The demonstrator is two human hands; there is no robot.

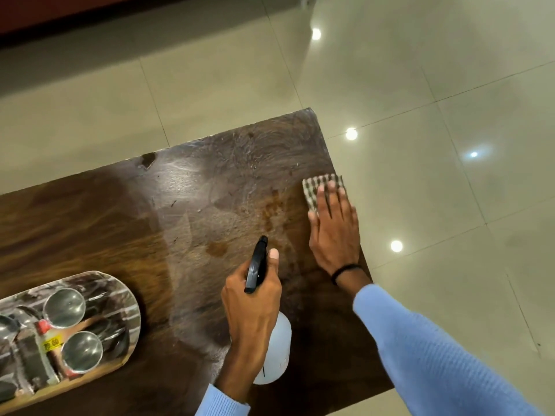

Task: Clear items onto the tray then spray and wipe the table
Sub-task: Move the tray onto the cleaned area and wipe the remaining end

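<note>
Dark brown wooden table [210, 211] is showing wet streaks. Right hand [333, 229], spread flat, is pressing grey checked cloth [312, 190] at far right edge; risk: sliding off. Left hand [252, 304] is clamping white plastic spray bottle [279, 349], near centre.

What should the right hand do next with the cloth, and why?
Probably slide the cloth left under the flat right hand, across the brown spots beside it: they look unwiped, and the cloth sits at the right edge of the table.
</note>
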